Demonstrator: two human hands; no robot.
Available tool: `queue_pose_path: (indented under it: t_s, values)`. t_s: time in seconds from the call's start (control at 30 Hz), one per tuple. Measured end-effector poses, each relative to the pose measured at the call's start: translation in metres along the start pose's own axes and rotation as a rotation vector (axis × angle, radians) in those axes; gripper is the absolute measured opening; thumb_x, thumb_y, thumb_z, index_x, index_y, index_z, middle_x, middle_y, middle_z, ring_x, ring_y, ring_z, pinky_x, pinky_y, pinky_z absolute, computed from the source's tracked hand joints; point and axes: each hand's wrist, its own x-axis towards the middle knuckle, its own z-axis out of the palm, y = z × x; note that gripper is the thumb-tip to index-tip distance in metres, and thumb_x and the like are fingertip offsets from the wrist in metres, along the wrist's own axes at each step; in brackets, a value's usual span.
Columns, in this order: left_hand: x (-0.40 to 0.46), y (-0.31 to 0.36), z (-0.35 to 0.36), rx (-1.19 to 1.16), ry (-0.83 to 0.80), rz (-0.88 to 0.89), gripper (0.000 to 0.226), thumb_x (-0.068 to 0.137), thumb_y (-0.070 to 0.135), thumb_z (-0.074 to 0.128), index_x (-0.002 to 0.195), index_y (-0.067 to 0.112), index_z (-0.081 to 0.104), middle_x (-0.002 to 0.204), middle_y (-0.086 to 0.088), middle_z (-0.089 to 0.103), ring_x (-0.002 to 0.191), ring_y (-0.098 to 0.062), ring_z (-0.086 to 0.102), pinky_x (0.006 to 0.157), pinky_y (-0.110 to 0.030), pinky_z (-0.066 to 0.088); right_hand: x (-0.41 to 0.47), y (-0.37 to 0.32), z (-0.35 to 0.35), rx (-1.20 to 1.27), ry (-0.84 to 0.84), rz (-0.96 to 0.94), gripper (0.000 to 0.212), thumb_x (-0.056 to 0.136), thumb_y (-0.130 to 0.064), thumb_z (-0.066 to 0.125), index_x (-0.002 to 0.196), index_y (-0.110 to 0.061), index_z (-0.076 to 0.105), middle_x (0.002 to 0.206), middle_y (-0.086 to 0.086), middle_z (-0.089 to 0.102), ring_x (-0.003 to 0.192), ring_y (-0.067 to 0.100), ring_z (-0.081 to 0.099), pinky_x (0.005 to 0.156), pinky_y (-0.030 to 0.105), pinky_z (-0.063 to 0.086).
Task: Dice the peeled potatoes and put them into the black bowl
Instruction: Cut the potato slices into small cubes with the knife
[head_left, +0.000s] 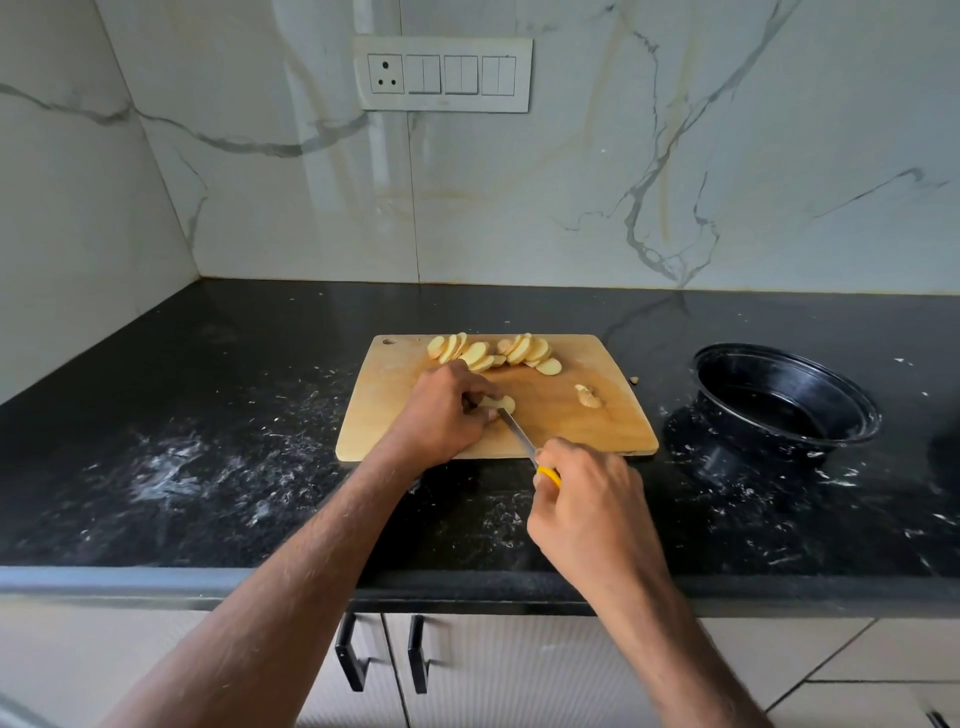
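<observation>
Worktop (218, 415): a black surface flecked with white smears and scraps is seen, running from the left wall to the right edge of the view; a marble-patterned wall stands behind it.
Cutting board (571, 436): a wooden board is laid near the middle of the worktop, its near edge close to the worktop's front edge.
Left hand (441, 415): it is placed on the board's left half, fingers curled down onto a small potato piece (500, 403), which is held against the board.
Potato slices (493, 353): 2 fanned groups of pale round slices are lined along the board's far edge, overlapping one another.
Knife (519, 439): a narrow blade is angled from the board's near edge up toward the held piece, its tip touching or just beside that piece; the yellow handle is mostly hidden.
Right hand (587, 509): it is closed around the knife's yellow handle, just in front of the board's near edge, over the worktop.
Small scrap (589, 397): an irregular potato bit is left alone on the board's right half, apart from the slices.
Crumb (634, 381): a tiny piece is seen on the worktop just off the board's right edge.
Black bowl (862, 415): it is set on the worktop to the right of the board, well apart from it, tilted with its opening turned toward the board; no potato is seen inside.
Cabinet doors (467, 670): pale fronts with 2 black handles are seen below the worktop's front edge.
</observation>
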Motion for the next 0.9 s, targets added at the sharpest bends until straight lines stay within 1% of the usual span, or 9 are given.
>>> queue_pose_path:
  t_s: [0.13,0.23,0.33,0.47,0.53,0.6,0.67,0.77,0.9]
  values:
    - [-0.002,0.001,-0.002,-0.082,0.031,-0.081,0.038,0.081,0.018,0.082,0.118,0.021,0.074,0.093,0.009,0.065,0.084,-0.007,0.059,0.065,-0.004,0.039,0.000,0.005,-0.004,0.044,0.111,0.041,0.003,0.086,-0.017,0.069,0.088,-0.020,0.069,0.075,-0.007,0.069,0.066,0.019,0.061,0.062,0.031,0.047]
    - [-0.004,0.002,-0.005,-0.140,0.050,-0.142,0.054,0.075,0.020,0.087,0.126,0.017,0.069,0.088,0.011,0.068,0.077,0.001,0.059,0.063,-0.001,0.041,0.006,0.001,0.000,0.075,0.163,0.046,0.003,0.088,-0.018,0.068,0.088,-0.021,0.069,0.078,-0.007,0.070,0.067,0.016,0.062,0.059,0.026,0.044]
    - [-0.005,0.002,-0.006,-0.156,0.059,-0.155,0.055,0.072,0.020,0.089,0.123,0.015,0.070,0.085,0.012,0.069,0.077,0.001,0.062,0.067,-0.004,0.045,0.017,-0.006,0.009,0.058,0.150,0.035,0.002,0.090,-0.019,0.065,0.090,-0.021,0.067,0.081,-0.007,0.069,0.068,0.012,0.058,0.057,0.017,0.038]
    - [-0.004,-0.002,-0.004,-0.197,0.083,-0.174,0.049,0.071,0.014,0.088,0.117,0.014,0.073,0.083,0.011,0.072,0.078,-0.002,0.067,0.071,-0.008,0.049,0.026,-0.013,0.020,0.055,0.137,0.041,0.006,0.089,-0.019,0.065,0.095,-0.020,0.067,0.088,-0.005,0.072,0.076,0.018,0.066,0.066,0.029,0.052]
    - [-0.004,-0.003,-0.004,-0.207,0.087,-0.174,0.047,0.070,0.013,0.089,0.114,0.014,0.074,0.081,0.010,0.073,0.077,-0.003,0.067,0.070,-0.008,0.049,0.028,-0.014,0.024,0.055,0.132,0.035,0.010,0.089,-0.019,0.066,0.098,-0.021,0.068,0.090,-0.006,0.072,0.078,0.017,0.067,0.068,0.029,0.054]
    - [-0.004,-0.004,-0.004,-0.211,0.087,-0.169,0.047,0.070,0.012,0.089,0.114,0.015,0.074,0.081,0.009,0.073,0.076,-0.004,0.068,0.070,-0.008,0.049,0.030,-0.013,0.025,0.047,0.124,0.022,0.012,0.089,-0.019,0.066,0.101,-0.021,0.069,0.091,-0.006,0.072,0.078,0.015,0.067,0.066,0.021,0.049]
    - [-0.003,-0.005,-0.003,-0.220,0.087,-0.167,0.049,0.070,0.011,0.089,0.116,0.015,0.073,0.080,0.008,0.074,0.076,-0.004,0.068,0.070,-0.009,0.050,0.029,-0.012,0.025,0.039,0.114,0.013,0.013,0.090,-0.020,0.065,0.102,-0.021,0.069,0.091,-0.007,0.072,0.077,0.012,0.066,0.060,0.010,0.033]
    - [-0.002,-0.006,-0.003,-0.229,0.087,-0.160,0.050,0.071,0.009,0.088,0.118,0.015,0.072,0.077,0.009,0.074,0.075,-0.001,0.066,0.070,-0.008,0.048,0.029,-0.013,0.024,0.036,0.099,0.000,0.012,0.091,-0.020,0.063,0.101,-0.020,0.068,0.088,-0.006,0.071,0.072,0.013,0.062,0.058,0.013,0.029]
    - [-0.002,-0.005,-0.003,-0.241,0.074,-0.149,0.049,0.073,0.006,0.086,0.120,0.012,0.071,0.073,0.011,0.073,0.070,0.006,0.064,0.068,-0.005,0.046,0.030,-0.014,0.023,0.025,0.080,-0.025,0.013,0.091,-0.017,0.062,0.102,-0.020,0.068,0.089,-0.004,0.071,0.065,0.010,0.046,0.057,0.014,0.028]
